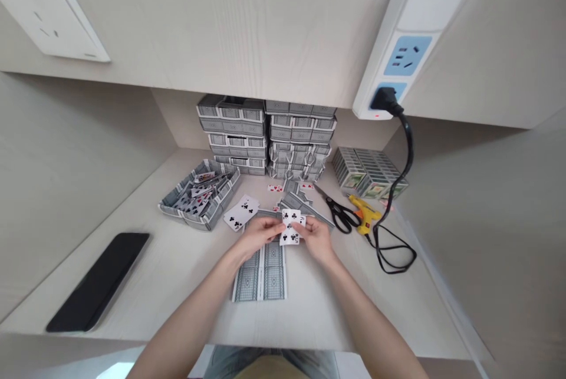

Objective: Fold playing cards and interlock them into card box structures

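Between my two hands, above the middle of the table, are playing cards [290,236], face up, the front one a five of clubs with another card's edge showing behind it. My left hand [260,234] pinches their left side, thumb on the face. From the right, my right hand [316,236] grips them the same way. Below lies a panel of grey-backed cards [260,282] laid side by side. Loose face-up cards [242,212] rest left of my left hand. Beyond my hands lie more grey-backed cards [305,204], overlapping.
A card-made tray [210,223] holds loose cards at the left. Stacked card boxes [239,127] stand at the back, beside packed decks [369,172]. Black scissors [340,214] and a yellow glue gun [365,214] with its cord lie right. A black phone [99,282] lies front left.
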`<state>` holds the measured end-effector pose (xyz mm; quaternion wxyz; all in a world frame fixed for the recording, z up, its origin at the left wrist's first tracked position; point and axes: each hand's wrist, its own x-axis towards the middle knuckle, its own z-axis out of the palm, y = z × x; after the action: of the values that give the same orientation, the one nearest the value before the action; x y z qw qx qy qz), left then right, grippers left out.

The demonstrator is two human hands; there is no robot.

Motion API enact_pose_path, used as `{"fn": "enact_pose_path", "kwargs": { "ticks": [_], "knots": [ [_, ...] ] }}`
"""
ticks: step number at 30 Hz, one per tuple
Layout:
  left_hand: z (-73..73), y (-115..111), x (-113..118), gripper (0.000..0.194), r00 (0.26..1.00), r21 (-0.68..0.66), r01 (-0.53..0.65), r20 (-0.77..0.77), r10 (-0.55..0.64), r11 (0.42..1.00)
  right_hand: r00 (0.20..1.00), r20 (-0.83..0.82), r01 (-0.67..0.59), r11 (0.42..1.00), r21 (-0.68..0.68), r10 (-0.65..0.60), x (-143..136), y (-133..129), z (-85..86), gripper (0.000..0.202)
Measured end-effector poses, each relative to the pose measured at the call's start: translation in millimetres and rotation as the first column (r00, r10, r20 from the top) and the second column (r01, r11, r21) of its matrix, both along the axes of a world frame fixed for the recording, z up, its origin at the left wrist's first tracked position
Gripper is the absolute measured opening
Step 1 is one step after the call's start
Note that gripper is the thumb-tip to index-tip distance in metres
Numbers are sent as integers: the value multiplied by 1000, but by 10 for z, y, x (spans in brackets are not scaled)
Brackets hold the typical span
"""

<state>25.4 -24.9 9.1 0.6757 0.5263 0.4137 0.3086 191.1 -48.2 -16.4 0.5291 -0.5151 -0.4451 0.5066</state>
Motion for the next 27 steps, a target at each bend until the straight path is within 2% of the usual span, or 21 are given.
{"fn": "enact_pose_path", "kwargs": {
  "ticks": [4,10,15,27],
  "knots": [
    [-18,-4,25,39,996,29,-77,-35,78,997,1000,25,4,1000,-9,-4,-15,-5,-18,31],
    [-24,-2,-1,33,987,-63,-145,-80,139,987,999,-40,-6,1000,-6,6,-29,-15,-31,29],
    [-56,15,-21,31,985,-66,-146,-104,139,987,993,-115,-14,999,-36,10,-38,-32,10,31],
    [-42,-6,2,33,971,-28,-170,-178,162,985,993,-118,-14,997,-76,5,-53,-37,51,37]
  ]
}}
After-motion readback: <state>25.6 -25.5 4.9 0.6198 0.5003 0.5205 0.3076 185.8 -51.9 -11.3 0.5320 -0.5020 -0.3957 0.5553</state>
